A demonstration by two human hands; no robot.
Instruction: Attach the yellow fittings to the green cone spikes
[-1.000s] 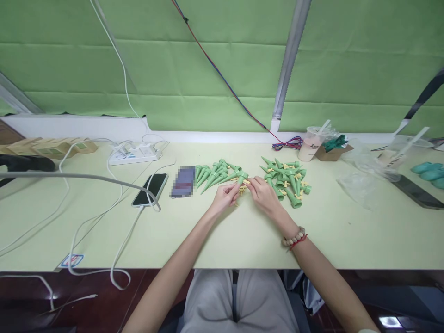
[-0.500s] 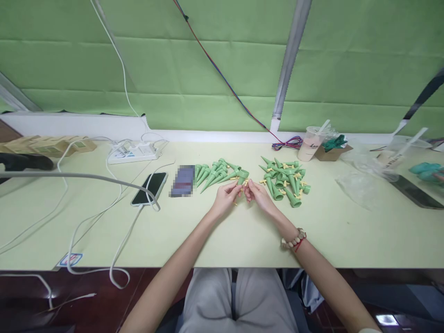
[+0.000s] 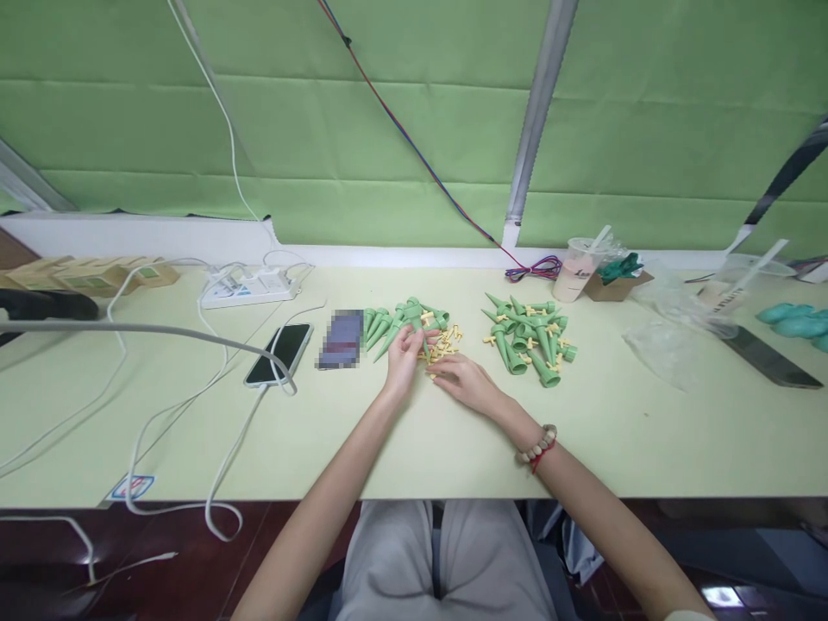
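My left hand (image 3: 402, 357) is closed round a green plastic cone (image 3: 420, 335) at the near edge of the left pile of green cones (image 3: 388, 323). My right hand (image 3: 461, 382) rests on the table with fingers stretched toward a small heap of yellow plastic pieces (image 3: 443, 342), its fingertips touching them. To the right lies a second pile of green cones with yellow pieces fitted (image 3: 531, 332). A bead bracelet is on my right wrist.
A phone (image 3: 279, 353) on a white cable lies left of the cones, beside a blurred card (image 3: 341, 338). A power strip (image 3: 249, 285), a drink cup (image 3: 578, 267), a cardboard box (image 3: 617, 281), plastic bags (image 3: 666, 349) and teal items (image 3: 795, 316) stand around.
Both hands separated from working together on one cone. The left hand moved toward the left pile with the cone; the right hand dropped flat onto the yellow pieces.
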